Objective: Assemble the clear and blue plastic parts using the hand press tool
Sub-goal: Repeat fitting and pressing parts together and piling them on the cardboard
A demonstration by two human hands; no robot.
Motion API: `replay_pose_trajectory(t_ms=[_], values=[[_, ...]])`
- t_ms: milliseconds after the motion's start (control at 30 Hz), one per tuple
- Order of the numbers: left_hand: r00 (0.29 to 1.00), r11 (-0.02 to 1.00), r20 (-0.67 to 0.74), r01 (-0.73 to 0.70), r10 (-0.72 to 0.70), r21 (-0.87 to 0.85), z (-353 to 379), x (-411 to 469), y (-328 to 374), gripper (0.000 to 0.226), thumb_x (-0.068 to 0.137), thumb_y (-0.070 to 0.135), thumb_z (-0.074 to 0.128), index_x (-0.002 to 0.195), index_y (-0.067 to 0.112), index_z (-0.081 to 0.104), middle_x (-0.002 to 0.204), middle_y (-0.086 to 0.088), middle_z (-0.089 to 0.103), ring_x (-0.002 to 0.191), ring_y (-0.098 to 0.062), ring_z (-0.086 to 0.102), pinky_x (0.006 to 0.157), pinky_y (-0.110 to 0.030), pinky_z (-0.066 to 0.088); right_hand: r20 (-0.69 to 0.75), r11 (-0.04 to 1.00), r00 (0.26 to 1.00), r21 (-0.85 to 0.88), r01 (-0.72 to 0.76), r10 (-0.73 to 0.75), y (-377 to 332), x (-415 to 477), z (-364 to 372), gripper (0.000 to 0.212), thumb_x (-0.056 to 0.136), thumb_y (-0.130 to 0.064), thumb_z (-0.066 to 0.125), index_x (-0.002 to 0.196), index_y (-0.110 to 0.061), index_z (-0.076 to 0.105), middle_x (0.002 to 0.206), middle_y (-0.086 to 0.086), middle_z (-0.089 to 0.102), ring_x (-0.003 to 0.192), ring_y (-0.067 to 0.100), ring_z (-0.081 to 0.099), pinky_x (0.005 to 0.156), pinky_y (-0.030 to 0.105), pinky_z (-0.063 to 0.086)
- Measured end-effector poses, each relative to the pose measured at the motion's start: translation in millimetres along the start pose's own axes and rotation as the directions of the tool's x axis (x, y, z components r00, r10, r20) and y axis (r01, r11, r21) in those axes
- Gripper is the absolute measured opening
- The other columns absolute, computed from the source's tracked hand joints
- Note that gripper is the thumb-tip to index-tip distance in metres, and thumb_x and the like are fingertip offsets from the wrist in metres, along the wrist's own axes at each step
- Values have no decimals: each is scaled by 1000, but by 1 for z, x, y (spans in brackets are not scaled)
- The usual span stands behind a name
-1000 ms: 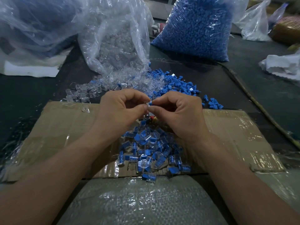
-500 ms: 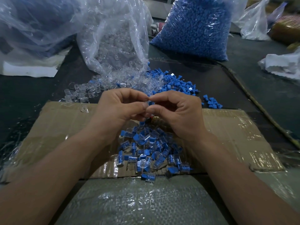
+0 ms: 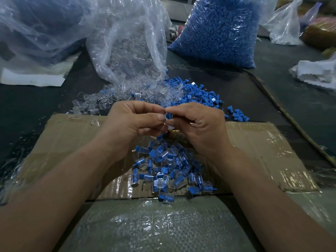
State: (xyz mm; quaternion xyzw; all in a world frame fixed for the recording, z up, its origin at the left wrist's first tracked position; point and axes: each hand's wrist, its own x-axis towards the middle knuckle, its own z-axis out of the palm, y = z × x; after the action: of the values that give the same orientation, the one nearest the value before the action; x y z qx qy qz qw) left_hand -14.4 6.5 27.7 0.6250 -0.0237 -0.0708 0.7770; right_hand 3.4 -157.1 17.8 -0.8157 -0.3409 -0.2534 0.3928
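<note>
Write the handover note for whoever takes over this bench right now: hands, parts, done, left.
Hands: the left hand and right hand both pinch one clear-and-blue piece between them, above the pile. I cannot tell whether it is fully seated.
Supply: loose clear parts and loose blue parts lie on the dark table, beyond the cardboard.
Done: a pile of joined pieces on the cardboard, below the hands.
Left: finish this piece, add it to the pile, then work through the supply. No press tool is plainly visible.

Left hand (image 3: pixel 134 119), right hand (image 3: pixel 198 122) pinch clear-blue part (image 3: pixel 168 116) together.
</note>
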Motion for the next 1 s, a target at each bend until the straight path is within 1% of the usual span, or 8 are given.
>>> replay_pose_trajectory(t_ms=[200,300,433,567,800,900,933,1000], values=[[999,1000,30,15,-15,-12,0,1,0,12,55,9,68,63,15,74,63,-9,70,56,-16,67,52,-18,53,4,999,1000,-38,23,-23,0,1,-2,21,74,-8,69,92,1,70,83,9,71,84,11,61,76,15,49],[999,999,38,29,-29,-23,0,1,0,11,55,8,68,62,14,74,64,-9,69,57,-17,68,52,-18,53,16,998,999,-59,30,-30,1,1,-2,21,73,-7,69,92,1,71,83,9,71,80,10,62,75,15,49],[998,998,45,44,-42,-39,2,1,-1,9,53,9,68,61,13,71,64,-9,69,58,-16,68,51,-17,52,27,994,998,-89,61,-59,1,0,-2,21,71,-2,72,92,2,70,84,10,71,78,13,64,74,18,50],[999,999,23,40,-40,9,2,0,-1,16,54,8,67,70,7,63,62,-9,69,56,-16,68,49,-18,52,44,989,994,-100,105,-101,1,0,-3,22,69,0,74,91,2,71,84,11,71,78,13,64,75,18,50],[1000,997,0,-14,14,75,3,-1,-1,16,56,10,66,71,5,63,60,-8,68,54,-14,67,48,-18,51,48,991,991,-45,126,-124,-1,1,-3,24,69,1,74,92,3,70,84,14,71,77,17,67,72,26,54],[1000,991,-2,-23,23,130,2,-1,-1,8,65,1,67,70,4,63,58,-8,67,52,-13,65,48,-17,51,56,991,990,-30,130,-128,-2,0,-2,25,67,2,74,91,5,70,85,15,70,77,21,68,72,27,55],[999,988,-8,-34,36,149,2,0,-2,10,69,-4,66,69,5,63,57,-8,67,52,-13,64,48,-17,51,58,990,990,-35,133,-131,-2,0,-2,25,67,2,75,91,5,70,85,15,70,77,21,68,73,27,54],[998,986,-22,-52,56,160,3,0,-3,16,74,-7,63,66,7,64,56,-8,66,51,-13,64,48,-18,51,63,990,990,-46,130,-127,-3,1,-2,25,68,0,75,92,4,70,85,14,71,77,20,68,72,27,55]])
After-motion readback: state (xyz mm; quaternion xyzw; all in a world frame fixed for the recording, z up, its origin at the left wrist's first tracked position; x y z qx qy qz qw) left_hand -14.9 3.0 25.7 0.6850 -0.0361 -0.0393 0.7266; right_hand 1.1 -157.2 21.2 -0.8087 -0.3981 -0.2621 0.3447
